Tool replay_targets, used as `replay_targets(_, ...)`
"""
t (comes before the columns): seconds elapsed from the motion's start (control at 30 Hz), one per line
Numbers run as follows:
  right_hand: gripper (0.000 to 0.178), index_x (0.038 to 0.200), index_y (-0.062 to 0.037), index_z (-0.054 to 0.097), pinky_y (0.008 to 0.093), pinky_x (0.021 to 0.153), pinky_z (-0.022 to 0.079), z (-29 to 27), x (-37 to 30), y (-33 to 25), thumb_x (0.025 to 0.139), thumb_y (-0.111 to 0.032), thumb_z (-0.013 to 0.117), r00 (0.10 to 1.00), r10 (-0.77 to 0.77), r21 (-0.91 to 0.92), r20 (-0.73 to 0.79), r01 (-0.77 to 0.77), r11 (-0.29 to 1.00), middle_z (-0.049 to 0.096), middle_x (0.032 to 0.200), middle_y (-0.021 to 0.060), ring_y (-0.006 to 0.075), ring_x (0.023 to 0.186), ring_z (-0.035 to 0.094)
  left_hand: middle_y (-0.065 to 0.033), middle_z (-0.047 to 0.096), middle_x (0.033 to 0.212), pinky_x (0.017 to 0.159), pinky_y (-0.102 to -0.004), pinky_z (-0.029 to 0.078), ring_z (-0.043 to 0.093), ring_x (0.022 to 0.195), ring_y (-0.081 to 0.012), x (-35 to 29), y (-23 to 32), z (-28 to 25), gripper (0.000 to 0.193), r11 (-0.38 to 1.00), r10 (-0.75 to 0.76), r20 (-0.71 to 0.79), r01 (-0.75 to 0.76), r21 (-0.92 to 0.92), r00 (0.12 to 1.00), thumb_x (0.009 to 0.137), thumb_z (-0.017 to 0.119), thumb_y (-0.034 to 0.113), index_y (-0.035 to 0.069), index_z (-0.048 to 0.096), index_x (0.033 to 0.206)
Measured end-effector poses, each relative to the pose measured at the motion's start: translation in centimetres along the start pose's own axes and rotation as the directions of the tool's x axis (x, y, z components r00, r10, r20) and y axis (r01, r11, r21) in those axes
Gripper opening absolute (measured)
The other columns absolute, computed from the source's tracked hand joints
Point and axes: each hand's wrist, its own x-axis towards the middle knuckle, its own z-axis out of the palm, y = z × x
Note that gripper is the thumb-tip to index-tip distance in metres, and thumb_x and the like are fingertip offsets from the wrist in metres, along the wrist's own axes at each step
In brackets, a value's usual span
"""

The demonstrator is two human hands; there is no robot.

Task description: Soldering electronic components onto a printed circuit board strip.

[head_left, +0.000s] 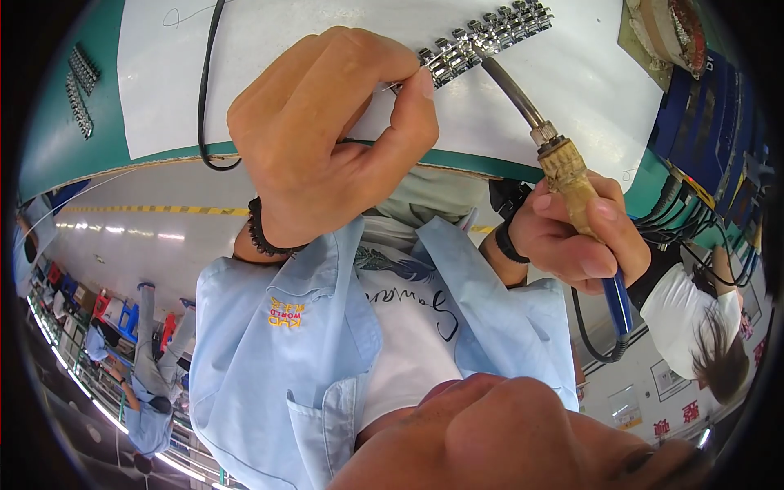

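A row of small silvery metal connectors (pixel 490 37) lies at a slant on a white sheet (pixel 278 24). My left hand (pixel 318 135) is closed in a pinch at the row's near left end. A short length of thin wire (pixel 385 87) shows by its thumb and forefinger; whether the fingertips also touch the connectors I cannot tell. In my right hand (pixel 576 233) is a soldering iron (pixel 569 175) with a blue end and a worn, tan-wrapped grip. Its tip points up and left, meeting the row around its middle.
Two or three more connector rows (pixel 80 102) lie on the green bench (pixel 102 151) at the left. A black cable (pixel 204 90) crosses the sheet. At right are a round worn holder (pixel 670 33), blue equipment (pixel 702 122) and bundled cables (pixel 678 212). Other people sit farther off.
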Motion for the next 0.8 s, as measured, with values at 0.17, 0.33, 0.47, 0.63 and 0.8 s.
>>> replay_targets(0.17,0.049,0.11,0.0021,0.052,0.0279,0.045,0.052,0.24,-0.33,-0.06,0.106,-0.045,0.039,1.0,0.01,-0.008,-0.006,-0.01,1.0,0.056,0.052,0.0083,0.0171,0.045,0.057,0.0017,0.058,0.064,0.046,-0.0226,0.016,0.029,0.048,-0.0017,0.04,0.03,0.0,0.013,1.0,-0.009,0.003,0.009,0.017,1.0,0.075,0.074,-0.006,0.002,0.065,0.08)
replay_targets(0.33,0.048,0.114,0.0021,0.052,0.0279,0.046,0.053,-0.31,-0.2,-0.23,0.105,-0.044,0.041,0.998,0.028,0.008,0.064,-0.029,1.0,0.058,0.055,0.0094,0.0175,0.049,0.06,0.0033,0.055,0.061,0.046,-0.0229,0.016,0.028,0.048,-0.0015,0.11,0.23,0.01,0.012,0.999,-0.036,0.021,0.036,0.037,0.999,0.076,0.074,-0.006,0.003,0.066,0.08)
replay_targets(0.47,0.049,0.114,0.0026,0.052,0.0273,0.047,0.052,-0.59,0.04,-0.13,0.105,-0.044,0.041,0.994,0.025,0.006,0.108,-0.026,1.0,0.058,0.054,0.0094,0.0173,0.049,0.059,0.0039,0.053,0.06,0.046,-0.0236,0.016,0.028,0.048,-0.0019,0.2,0.35,-0.04,0.012,0.996,-0.049,0.036,0.047,0.07,0.998,0.076,0.075,-0.004,0.003,0.067,0.08)
replay_targets(0.63,0.048,0.111,0.0031,0.052,0.0263,0.045,0.051,-0.43,0.1,-0.17,0.105,-0.043,0.041,0.994,0.034,-0.024,0.101,-0.032,0.999,0.056,0.051,0.0082,0.0158,0.045,0.057,0.0036,0.052,0.059,0.045,-0.0246,0.017,0.027,0.047,-0.0034,0.4,0.11,-0.04,0.012,0.994,-0.011,0.058,0.005,0.111,0.998,0.075,0.076,-0.002,0.004,0.067,0.08)
replay_targets(0.8,0.048,0.106,0.0027,0.052,0.0253,0.042,0.049,-0.28,0.09,-0.11,0.106,-0.044,0.04,0.996,0.039,-0.022,0.083,-0.038,0.999,0.053,0.047,0.0067,0.0147,0.041,0.055,0.0039,0.051,0.059,0.045,-0.024,0.017,0.028,0.048,-0.003,0.32,0.18,0.04,0.012,0.994,-0.016,0.053,0.01,0.104,0.998,0.075,0.075,-0.003,0.004,0.067,0.08)
